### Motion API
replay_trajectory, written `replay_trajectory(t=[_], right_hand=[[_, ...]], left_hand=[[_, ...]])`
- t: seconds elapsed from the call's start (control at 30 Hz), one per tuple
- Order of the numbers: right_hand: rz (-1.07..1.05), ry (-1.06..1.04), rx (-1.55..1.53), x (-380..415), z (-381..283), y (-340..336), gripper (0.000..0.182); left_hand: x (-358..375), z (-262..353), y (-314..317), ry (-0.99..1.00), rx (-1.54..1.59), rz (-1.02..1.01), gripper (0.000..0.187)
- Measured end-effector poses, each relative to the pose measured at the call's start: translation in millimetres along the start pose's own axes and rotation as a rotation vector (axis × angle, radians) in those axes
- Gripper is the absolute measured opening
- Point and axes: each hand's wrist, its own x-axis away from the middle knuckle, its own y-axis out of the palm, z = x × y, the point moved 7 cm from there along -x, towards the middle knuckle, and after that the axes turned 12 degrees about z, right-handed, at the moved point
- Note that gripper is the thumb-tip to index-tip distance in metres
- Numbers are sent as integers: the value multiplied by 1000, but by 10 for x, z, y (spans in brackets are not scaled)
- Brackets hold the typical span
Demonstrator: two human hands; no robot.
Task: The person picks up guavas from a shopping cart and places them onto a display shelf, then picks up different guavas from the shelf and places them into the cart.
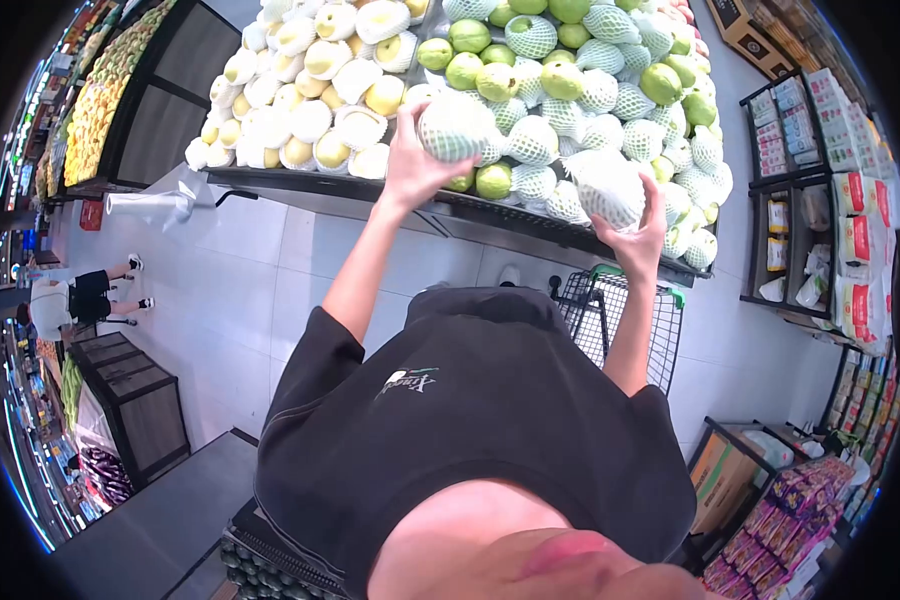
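My left hand [420, 160] is wrapped round a pale green fruit in a white foam net [453, 127], held over the front of the fruit display. To the right, my right hand [638, 225] grips another netted fruit [607, 190], its fingers curled along the right side. Behind and around both hands lie green guava-like fruits [562, 80], some bare and some in foam nets. Yellowish round fruits in white nets [330, 55] fill the display's left part. Both held fruits are brightly lit, so their surface detail is faint.
The display's dark front edge [530, 222] runs below my hands. A shopping cart [660, 325] stands by my right forearm. Plastic bags [155, 203] hang at the display's left corner. Another person [55, 308] is at the far left. Shelves of packages [790, 190] stand right.
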Motion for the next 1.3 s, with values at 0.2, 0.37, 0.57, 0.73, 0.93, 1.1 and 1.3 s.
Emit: replay_trajectory(t=[0.2,0.37,0.57,0.73,0.93,1.1,1.3], right_hand=[[27,203,71,-149,683,-680,86],[24,236,77,-216,840,-806,84],[63,337,8,-151,1095,-893,84],[-11,427,-47,-305,1210,-760,87],[-90,330,-96,-783,1110,-277,85],[-103,204,-95,-974,795,77,81],[-107,228,14,-847,936,316,83]], left_hand=[[-1216,-383,914,216,-258,57,87],[-1844,-842,1537,311,-492,85,92],[-1849,-1101,1656,303,-707,-129,94],[-1659,-921,1612,388,-813,-157,85],[-1564,-868,1608,364,-695,-134,73],[-1531,-869,1474,280,-595,4,72],[-1130,-860,970,236,-433,96,56]])
